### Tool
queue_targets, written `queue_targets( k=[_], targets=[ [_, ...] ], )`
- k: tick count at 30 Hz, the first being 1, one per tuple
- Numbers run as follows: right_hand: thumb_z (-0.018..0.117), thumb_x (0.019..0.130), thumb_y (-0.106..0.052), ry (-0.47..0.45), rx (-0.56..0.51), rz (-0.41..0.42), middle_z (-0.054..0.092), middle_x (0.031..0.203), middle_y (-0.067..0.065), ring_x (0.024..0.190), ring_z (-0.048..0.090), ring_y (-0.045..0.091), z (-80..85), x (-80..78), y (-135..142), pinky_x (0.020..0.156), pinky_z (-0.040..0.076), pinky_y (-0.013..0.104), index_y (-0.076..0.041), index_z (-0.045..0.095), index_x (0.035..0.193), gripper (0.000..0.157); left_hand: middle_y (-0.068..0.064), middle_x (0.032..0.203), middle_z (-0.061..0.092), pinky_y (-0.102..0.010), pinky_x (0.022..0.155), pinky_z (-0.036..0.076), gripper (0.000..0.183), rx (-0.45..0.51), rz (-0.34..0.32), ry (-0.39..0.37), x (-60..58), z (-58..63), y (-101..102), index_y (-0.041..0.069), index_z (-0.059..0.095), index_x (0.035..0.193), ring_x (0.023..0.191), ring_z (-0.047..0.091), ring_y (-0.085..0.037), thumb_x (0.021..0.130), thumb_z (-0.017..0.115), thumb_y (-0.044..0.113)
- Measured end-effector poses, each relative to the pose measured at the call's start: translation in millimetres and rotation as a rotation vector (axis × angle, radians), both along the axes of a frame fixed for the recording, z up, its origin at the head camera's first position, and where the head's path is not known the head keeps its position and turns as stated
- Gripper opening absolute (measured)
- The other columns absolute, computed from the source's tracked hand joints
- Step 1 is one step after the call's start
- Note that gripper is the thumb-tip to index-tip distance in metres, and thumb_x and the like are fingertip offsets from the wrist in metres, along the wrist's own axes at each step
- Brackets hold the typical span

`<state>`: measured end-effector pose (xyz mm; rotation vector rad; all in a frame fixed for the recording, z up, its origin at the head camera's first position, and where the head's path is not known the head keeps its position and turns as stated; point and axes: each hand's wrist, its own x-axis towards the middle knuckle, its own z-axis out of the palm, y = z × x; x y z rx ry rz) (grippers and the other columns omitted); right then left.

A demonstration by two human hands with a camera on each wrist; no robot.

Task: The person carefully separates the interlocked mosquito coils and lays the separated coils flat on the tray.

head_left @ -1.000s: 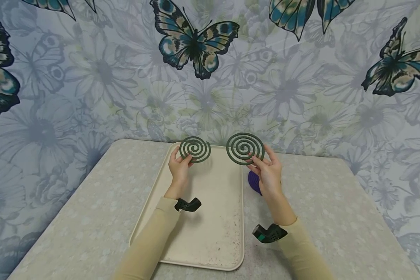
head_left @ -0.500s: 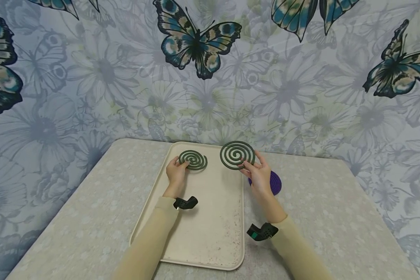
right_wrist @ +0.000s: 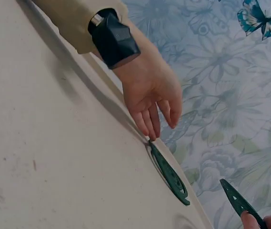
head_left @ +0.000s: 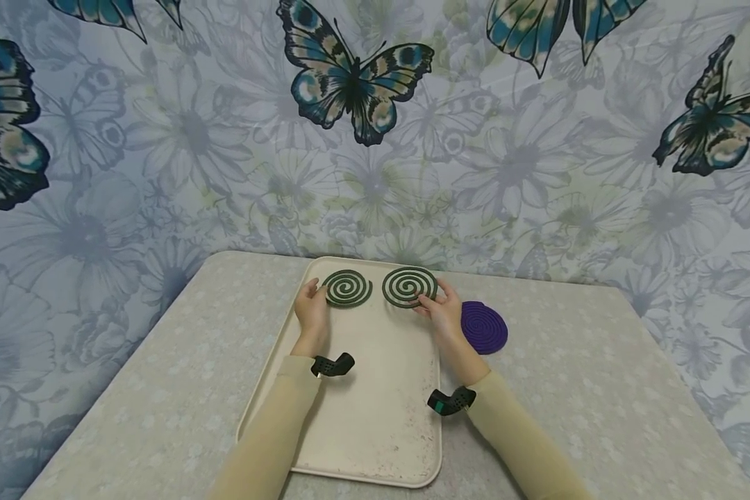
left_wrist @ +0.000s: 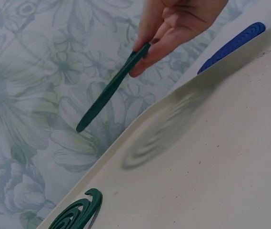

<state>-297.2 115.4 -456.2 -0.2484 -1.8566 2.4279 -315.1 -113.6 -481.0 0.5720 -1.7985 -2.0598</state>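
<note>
One green mosquito coil (head_left: pixel 346 287) lies flat on the beige tray (head_left: pixel 369 410), at its far left corner. Beside it is my left hand (head_left: pixel 311 312), its fingers extended and their tips right at the coil's edge, as the right wrist view shows. A second green mosquito coil (head_left: pixel 408 286), held by its right edge, hangs above the tray's far right part. My right hand (head_left: pixel 445 316) pinches that coil between thumb and fingers. In the left wrist view this held coil (left_wrist: pixel 111 93) appears tilted and edge-on, with its shadow on the tray below.
A purple mosquito coil (head_left: pixel 484 328) lies on the table (head_left: pixel 569 389) just right of the tray. Reddish specks mark the tray's near right part. A butterfly-patterned cloth (head_left: pixel 375 194) rises behind the table's far edge.
My left hand has lowered its green coil onto the tray and let go. My right hand has moved left and down with its coil, which uncovers the purple one.
</note>
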Motion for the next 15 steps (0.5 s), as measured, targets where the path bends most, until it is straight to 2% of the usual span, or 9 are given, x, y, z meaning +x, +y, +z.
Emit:
queue_targets(
  k=[3, 11, 13, 15],
  targets=[
    [0.055, 0.087, 0.013, -0.008, 0.024, 0.020, 0.054, 0.122, 0.039, 0.064, 0.067, 0.004, -6.4, -5.2, -3, 0.063, 0.057, 0.015, 0.002, 0.031, 0.146, 0.064, -0.023, 0.133, 0.052, -0.036, 0.103, 0.040, 0.036, 0.005, 0.025, 0.004, -1.0, -0.9, 2, -0.005, 0.055, 0.127, 0.125, 0.046, -0.029, 0.093, 0.051, 0.006],
    [0.057, 0.086, 0.014, -0.049, 0.080, 0.001, 0.058, 0.114, 0.037, 0.057, 0.066, 0.005, -19.4, -14.5, -9, 0.059, 0.056, 0.016, 0.003, 0.027, 0.147, 0.068, -0.021, 0.120, 0.060, -0.021, 0.081, 0.041, 0.032, -0.006, 0.075, 0.032, -0.4, 0.6, 4, -0.005, 0.060, 0.119, 0.103, 0.052, -0.021, 0.090, 0.052, 0.005],
    [0.058, 0.086, 0.013, -0.067, 0.106, -0.009, 0.058, 0.117, 0.037, 0.058, 0.065, 0.005, -21.1, -15.4, -10, 0.059, 0.056, 0.016, 0.002, 0.028, 0.147, 0.068, -0.021, 0.118, 0.061, -0.018, 0.078, 0.040, 0.030, -0.017, 0.081, 0.039, -1.1, -0.5, 4, -0.005, 0.061, 0.117, 0.098, 0.052, -0.017, 0.090, 0.052, 0.005],
    [0.059, 0.087, 0.011, -0.080, 0.133, -0.010, 0.056, 0.124, 0.035, 0.070, 0.068, 0.010, -21.8, -16.0, -10, 0.065, 0.057, 0.018, 0.001, 0.029, 0.147, 0.068, -0.020, 0.116, 0.061, -0.016, 0.074, 0.041, 0.029, -0.025, 0.087, 0.046, -1.3, -1.0, 4, -0.005, 0.062, 0.115, 0.093, 0.051, -0.013, 0.090, 0.053, 0.005]
  ],
)
